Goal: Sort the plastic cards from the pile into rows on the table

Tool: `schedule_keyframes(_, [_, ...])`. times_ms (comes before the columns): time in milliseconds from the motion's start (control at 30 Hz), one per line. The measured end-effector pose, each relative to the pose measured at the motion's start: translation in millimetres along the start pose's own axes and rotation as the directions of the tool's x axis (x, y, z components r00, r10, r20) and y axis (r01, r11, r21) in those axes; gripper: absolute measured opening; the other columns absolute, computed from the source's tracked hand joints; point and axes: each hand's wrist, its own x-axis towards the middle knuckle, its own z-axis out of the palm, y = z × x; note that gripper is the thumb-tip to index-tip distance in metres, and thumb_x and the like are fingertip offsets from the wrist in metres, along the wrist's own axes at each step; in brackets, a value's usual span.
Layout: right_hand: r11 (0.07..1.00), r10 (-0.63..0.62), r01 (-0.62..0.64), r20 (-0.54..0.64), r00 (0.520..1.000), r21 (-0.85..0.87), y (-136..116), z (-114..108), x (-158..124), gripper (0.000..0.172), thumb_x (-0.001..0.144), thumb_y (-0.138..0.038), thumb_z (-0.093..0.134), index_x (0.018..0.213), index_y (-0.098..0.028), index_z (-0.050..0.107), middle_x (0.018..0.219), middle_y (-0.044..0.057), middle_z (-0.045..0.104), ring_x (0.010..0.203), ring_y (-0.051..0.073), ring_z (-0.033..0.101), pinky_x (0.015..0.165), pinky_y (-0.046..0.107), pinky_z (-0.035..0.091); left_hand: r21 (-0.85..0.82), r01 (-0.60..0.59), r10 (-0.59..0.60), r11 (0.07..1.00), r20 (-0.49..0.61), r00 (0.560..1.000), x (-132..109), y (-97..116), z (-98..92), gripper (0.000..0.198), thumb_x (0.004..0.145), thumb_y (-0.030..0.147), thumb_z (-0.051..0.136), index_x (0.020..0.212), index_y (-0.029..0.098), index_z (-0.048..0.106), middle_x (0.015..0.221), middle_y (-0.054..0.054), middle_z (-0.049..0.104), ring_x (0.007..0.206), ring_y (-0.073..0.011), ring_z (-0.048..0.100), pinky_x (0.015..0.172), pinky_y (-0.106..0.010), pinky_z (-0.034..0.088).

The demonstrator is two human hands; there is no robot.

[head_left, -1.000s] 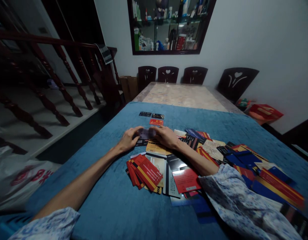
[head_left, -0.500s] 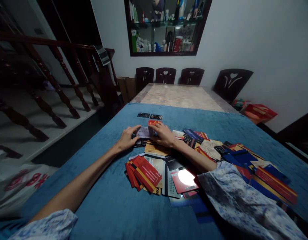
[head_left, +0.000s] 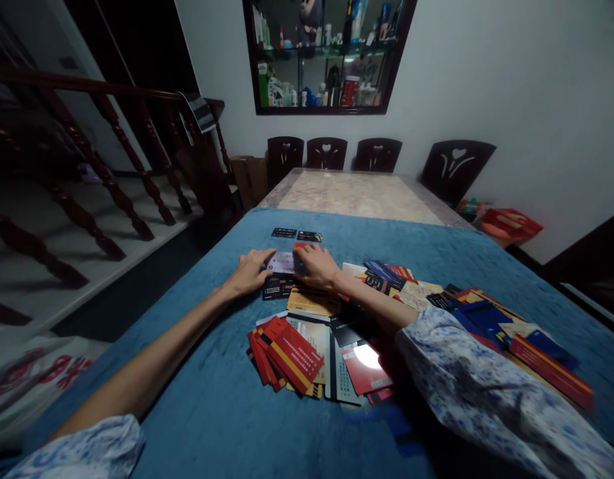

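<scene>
Both my hands rest on the blue tablecloth [head_left: 221,406] and hold one pale card [head_left: 281,262] between them. My left hand [head_left: 249,271] pinches its left end, my right hand [head_left: 314,266] its right end. A red card [head_left: 301,245] peeks out just behind my right hand. Two black cards [head_left: 297,234] lie side by side further back. A dark card [head_left: 277,287] sits under my hands. A heap of red, blue, yellow and black cards [head_left: 411,299] spreads from my forearms to the right.
Bare marble tabletop [head_left: 356,196] shows beyond the cloth, with several dark chairs [head_left: 376,154] against the wall. A wooden stair railing [head_left: 112,166] runs along the left. A red bag [head_left: 509,223] lies on the floor at right.
Both hands have carried the pale card a little farther from me, toward the red card, which is now mostly covered. The view has shifted slightly.
</scene>
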Motion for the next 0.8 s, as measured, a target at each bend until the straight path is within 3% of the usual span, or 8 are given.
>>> schedule_keyframes(333, [0.994, 0.094, -0.092, -0.030, 0.995, 0.057, 3.9, 5.1, 32.7, 0.048, 0.088, -0.043, 0.064, 0.129, -0.020, 0.058, 0.138, 0.015, 0.049, 0.124, 0.033, 0.041, 0.092, 0.045, 0.045, 0.067, 0.088, -0.091, 0.994, 0.054, 0.994, 30.4, -14.2, -6.0, 0.056, 0.084, 0.024, 0.059, 0.140, 0.023, 0.054, 0.123, -0.011, 0.057, 0.121, -0.0334, 0.049, 0.099, -0.051, 0.042])
schedule_keyframes(600, [0.980, 0.165, -0.158, -0.043, 0.985, 0.121, 12.2, 13.2, 59.3, 0.046, 0.084, -0.041, 0.065, 0.124, -0.020, 0.063, 0.134, 0.013, 0.056, 0.122, 0.034, 0.043, 0.094, 0.045, 0.043, 0.103, 0.130, -0.141, 0.986, 0.101, 0.985, 59.2, -32.7, -3.8, 0.057, 0.081, 0.023, 0.060, 0.138, 0.022, 0.056, 0.128, -0.013, 0.058, 0.126, -0.0364, 0.048, 0.102, -0.055, 0.042])
schedule_keyframes(800, [0.971, 0.192, -0.179, -0.070, 0.979, 0.158, 17.8, 23.5, 71.6, 0.044, 0.085, -0.043, 0.064, 0.124, -0.023, 0.066, 0.133, 0.011, 0.059, 0.121, 0.034, 0.045, 0.092, 0.043, 0.042, 0.106, 0.143, -0.155, 0.984, 0.107, 0.982, 74.4, -44.7, -1.8, 0.056, 0.077, 0.024, 0.062, 0.134, 0.021, 0.060, 0.127, -0.012, 0.061, 0.125, -0.0361, 0.051, 0.099, -0.052, 0.046])
